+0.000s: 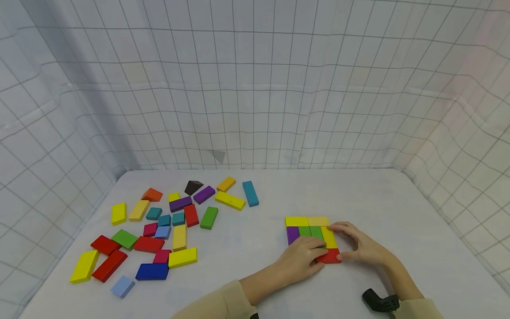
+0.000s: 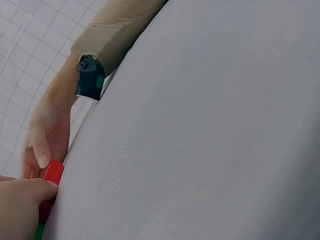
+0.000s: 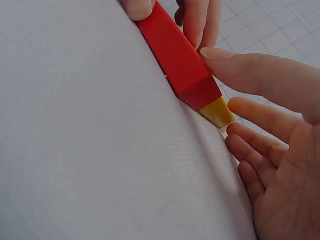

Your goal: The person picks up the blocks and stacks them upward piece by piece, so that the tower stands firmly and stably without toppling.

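Observation:
A flat rectangle of fitted wooden blocks lies right of centre in the head view. Its far row has a yellow block point(image 1: 296, 221) and a tan block point(image 1: 318, 220). Below them sit a purple block point(image 1: 292, 234), two green blocks point(image 1: 316, 232) and an upright yellow block point(image 1: 330, 238). At the near edge lies a red block point(image 1: 330, 256). My left hand point(image 1: 300, 260) pinches that red block, thumb on its near side, fingers over the top; it covers the rectangle's near left part. My right hand point(image 1: 365, 249) touches the right side, thumb at the red block's end, fingers loosely bent by the yellow one.
Many loose blocks are spread over the table's left half, among them a dark blue block point(image 1: 152, 271), a black triangular block point(image 1: 193, 187) and a teal block point(image 1: 250, 193). A black wrist device point(image 1: 380, 301) sits at my right wrist. Grid-patterned white curtains point(image 1: 255, 88) surround the table.

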A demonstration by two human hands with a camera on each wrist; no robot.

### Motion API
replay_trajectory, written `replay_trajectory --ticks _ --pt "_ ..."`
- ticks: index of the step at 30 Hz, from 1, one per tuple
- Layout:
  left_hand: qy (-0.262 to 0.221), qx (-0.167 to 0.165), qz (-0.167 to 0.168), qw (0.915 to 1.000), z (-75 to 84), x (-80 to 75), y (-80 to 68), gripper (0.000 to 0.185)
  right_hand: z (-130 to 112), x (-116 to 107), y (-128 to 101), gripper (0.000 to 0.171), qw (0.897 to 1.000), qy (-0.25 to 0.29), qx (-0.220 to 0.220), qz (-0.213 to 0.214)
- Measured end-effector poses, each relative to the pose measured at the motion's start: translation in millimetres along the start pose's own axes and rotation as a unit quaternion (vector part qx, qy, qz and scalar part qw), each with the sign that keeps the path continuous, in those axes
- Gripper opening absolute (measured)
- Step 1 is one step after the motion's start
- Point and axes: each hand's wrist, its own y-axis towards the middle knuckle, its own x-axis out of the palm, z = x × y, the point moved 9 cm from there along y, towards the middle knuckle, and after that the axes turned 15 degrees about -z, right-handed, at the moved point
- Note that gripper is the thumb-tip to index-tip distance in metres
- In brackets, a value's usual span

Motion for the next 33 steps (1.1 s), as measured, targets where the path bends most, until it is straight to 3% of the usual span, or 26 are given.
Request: replay_trajectory --ticks 8,13,16,20,23,27,33 --pt "-0.039 0.002 -0.034 0.9987 -8.5 -3.2 -4.6 0.037 0 -2 0 0.064 1.000 -0.003 0.007 0.001" --pt "-0.103 -0.045 -0.045 0.9926 -44.1 -24.1 -28.4 0.044 1 -3 0 0.065 1.000 -0.008 0.014 0.001" --pt "-0.142 -0.081 -0.027 0.9862 -73.9 -42.8 -57.4 0.044 2 -3 -1 0.065 1.000 -0.011 0.020 0.001" --pt "-0.189 -0.144 -0.006 0.9713 -107.7 -66.4 -107.5 0.043 3 -3 -2 0.065 1.000 -0.012 0.024 0.001" --pt "-0.203 -0.209 -0.009 0.9566 -126.8 -77.1 -147.9 0.044 2 -2 -3 0.065 1.000 -0.014 0.024 0.000" --pt "-0.190 -0.272 -0.018 0.9433 -144.8 -84.6 -199.5 0.044 1 -1 -2 0.065 1.000 -0.021 0.022 -0.002" --pt "-0.151 -0.294 -0.016 0.9435 -155.8 -92.9 -255.2 0.037 0 1 0 0.064 1.000 -0.012 0.004 -0.006"
